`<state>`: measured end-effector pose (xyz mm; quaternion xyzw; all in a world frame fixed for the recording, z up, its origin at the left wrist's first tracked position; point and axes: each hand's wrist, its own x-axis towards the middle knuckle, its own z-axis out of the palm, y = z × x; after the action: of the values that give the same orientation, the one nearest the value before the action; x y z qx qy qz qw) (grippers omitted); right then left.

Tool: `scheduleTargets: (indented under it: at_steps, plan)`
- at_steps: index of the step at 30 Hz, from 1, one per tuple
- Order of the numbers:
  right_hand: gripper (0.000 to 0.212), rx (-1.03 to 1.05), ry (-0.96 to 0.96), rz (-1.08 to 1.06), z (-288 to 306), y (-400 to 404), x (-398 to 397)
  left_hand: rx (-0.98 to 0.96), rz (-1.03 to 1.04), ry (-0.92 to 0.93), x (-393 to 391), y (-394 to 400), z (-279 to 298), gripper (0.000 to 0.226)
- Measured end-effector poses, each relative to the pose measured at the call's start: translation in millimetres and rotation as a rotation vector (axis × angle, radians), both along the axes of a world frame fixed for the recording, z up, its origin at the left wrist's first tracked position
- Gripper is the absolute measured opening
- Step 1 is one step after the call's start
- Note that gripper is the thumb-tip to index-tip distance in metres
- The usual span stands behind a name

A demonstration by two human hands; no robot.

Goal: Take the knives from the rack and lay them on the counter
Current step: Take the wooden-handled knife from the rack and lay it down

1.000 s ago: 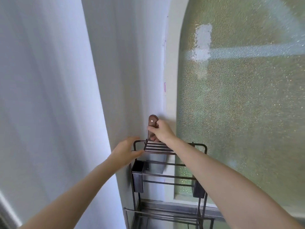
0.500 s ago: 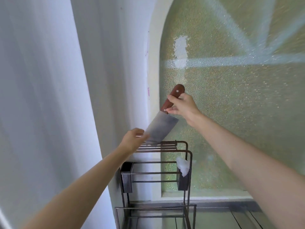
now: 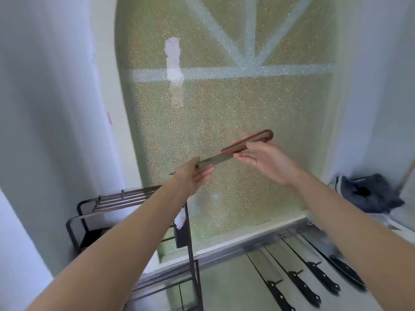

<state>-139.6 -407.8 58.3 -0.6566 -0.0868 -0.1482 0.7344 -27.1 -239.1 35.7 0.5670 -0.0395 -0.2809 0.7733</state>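
Held in mid-air above the black wire rack (image 3: 134, 198), the wooden-handled steel cleaver (image 3: 226, 153) rests in the right hand (image 3: 262, 158), loosely curled on its handle, and the left hand (image 3: 193, 178) pinching its blade, so a slip could cut the fingers or drop it onto the black-handled knives (image 3: 292, 272) on the steel counter (image 3: 224, 288).

Reddish-brown wooden handle (image 3: 249, 142) on a grey steel cleaver blade (image 3: 212, 161), black wire rack (image 3: 125, 199), four black-handled knives (image 3: 298, 272) with silvery blades on a pale grey counter (image 3: 226, 286), speckled green glittery window (image 3: 224, 104) with pale bars, dark blue cloth (image 3: 370, 194), white walls (image 3: 45, 108).
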Motion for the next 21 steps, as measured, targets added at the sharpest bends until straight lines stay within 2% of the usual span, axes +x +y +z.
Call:
scheduleTargets:
  at_steps: [2,4,9,12,14,16,19,21]
  plan:
    - [0.030,-0.005,0.048,0.036,-20,-23,-22,-0.005,-0.038,0.058,-10,-24,-11,0.018]
    - [0.026,-0.051,0.131,0.022,-40,-45,-46,0.002,-0.060,0.097,-18,-46,-28,0.020]
    - [0.052,-0.420,0.520,-0.048,-85,-89,-99,0.159,-0.069,0.058,-28,-95,-82,0.025]
    - [0.054,-0.634,0.741,-0.076,-121,-100,-105,0.213,-0.071,0.024,-37,-116,-120,0.011]
    - [0.054,-0.759,0.770,-0.195,-154,-98,-98,0.233,-0.117,-0.018,-42,-127,-149,0.017]
    - [0.036,-0.769,0.762,-0.318,-189,-83,-92,0.263,-0.180,-0.037,-47,-132,-179,0.021]
    - [0.005,-0.645,0.780,-0.360,-244,-55,-89,0.324,-0.212,0.004,-51,-130,-225,0.018]
    - [0.016,-0.542,0.812,-0.366,-281,-41,-89,0.396,-0.217,-0.004,-49,-122,-255,0.022]
